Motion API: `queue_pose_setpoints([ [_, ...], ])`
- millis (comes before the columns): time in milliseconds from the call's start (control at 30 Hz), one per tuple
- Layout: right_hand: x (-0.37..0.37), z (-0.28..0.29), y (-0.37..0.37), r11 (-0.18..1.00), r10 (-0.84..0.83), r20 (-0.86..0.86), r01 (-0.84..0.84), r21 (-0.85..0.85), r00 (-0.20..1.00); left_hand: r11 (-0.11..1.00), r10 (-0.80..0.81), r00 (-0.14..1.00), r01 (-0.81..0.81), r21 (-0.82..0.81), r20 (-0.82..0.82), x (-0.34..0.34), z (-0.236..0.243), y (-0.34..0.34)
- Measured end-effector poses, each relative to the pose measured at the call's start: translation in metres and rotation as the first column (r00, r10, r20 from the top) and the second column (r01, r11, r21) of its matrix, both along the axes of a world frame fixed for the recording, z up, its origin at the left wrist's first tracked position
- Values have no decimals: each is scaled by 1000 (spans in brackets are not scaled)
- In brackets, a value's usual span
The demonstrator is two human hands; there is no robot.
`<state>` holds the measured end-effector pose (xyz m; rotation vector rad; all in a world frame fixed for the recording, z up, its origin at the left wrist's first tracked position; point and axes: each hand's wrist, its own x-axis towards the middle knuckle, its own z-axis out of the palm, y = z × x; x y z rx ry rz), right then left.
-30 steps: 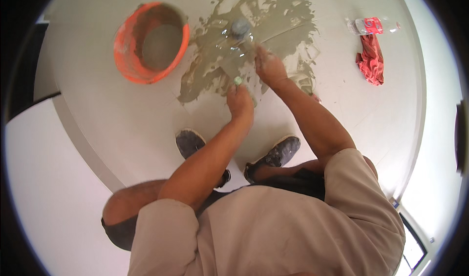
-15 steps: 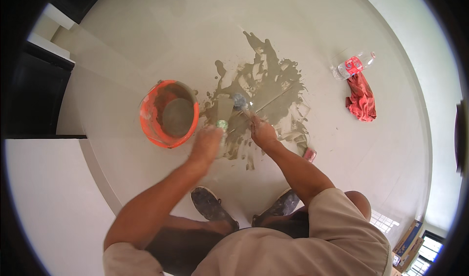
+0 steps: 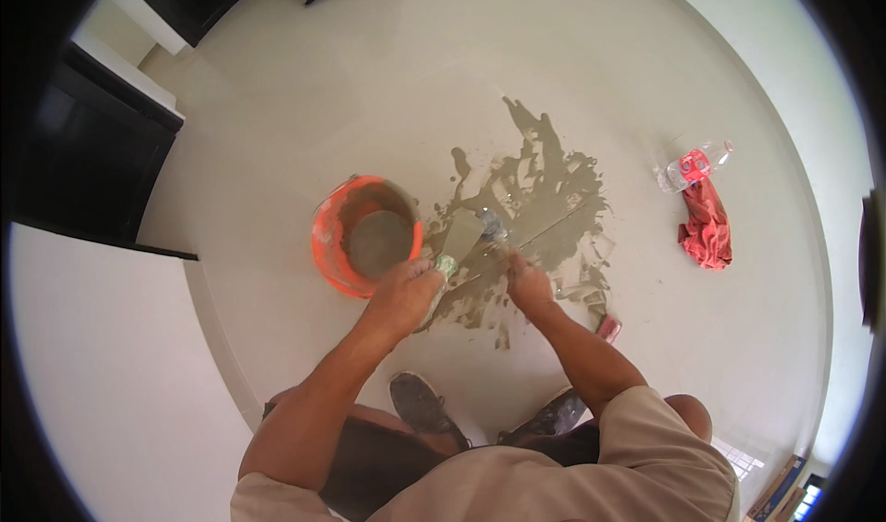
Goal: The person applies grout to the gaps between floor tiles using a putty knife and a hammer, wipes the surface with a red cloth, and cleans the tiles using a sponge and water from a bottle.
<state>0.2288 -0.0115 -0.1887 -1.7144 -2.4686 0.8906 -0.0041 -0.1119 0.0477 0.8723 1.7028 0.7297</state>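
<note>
From the head camera I'm watching both bare hands working low over the floor point(image 3: 277, 97). The left hand point(image 3: 401, 296) is clamping firmly on a scraper point(image 3: 461, 236), its fingers wrapping the green-and-white handle, and the broad flat blade is pointing ahead of that grip and slightly right, reaching over the grey paste point(image 3: 554, 210). Just to the right of the blade's end, the blue-grey-headed tool point(image 3: 493, 226) is sitting over the same paste; I'm not able to tell whether the two are touching. Behind that head, nearer the body, the right hand point(image 3: 529, 284) is curling tight around its handle, fingers together, most of the handle hiding from me.

Just ahead and left of the scraper grip, the orange bucket point(image 3: 325, 236) is standing with grey mix point(image 3: 380, 245) lying inside. Near the right grip, a bit behind it and to the right, a small red object point(image 3: 609, 328) is lying by the paste's edge. Well to the right of both grips, a clear bottle point(image 3: 699, 165) is lying beside a crumpled red cloth point(image 3: 706, 229).
</note>
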Motion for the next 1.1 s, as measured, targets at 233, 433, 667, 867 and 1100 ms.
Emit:
queue_pose_setpoints([
  [233,-12,9,-11,994,8,-154,8,105,988,993,8,998,-14,-114,-56,-24,25,-5],
  [433,-11,6,-8,974,9,-212,39,222,977,997,53,996,-56,-46,-75,-27,16,-3],
  [667,-17,10,-8,989,-5,-172,30,145,985,998,38,994,-43,-47,-103,-37,18,-2],
  [867,-13,1,-9,991,21,-166,2,137,986,998,56,987,-61,-23,-150,-44,14,-4],
  [1100,-12,-9,-2,992,25,-144,-7,123,989,944,-105,901,223,242,-420,-63,-22,-8],
])
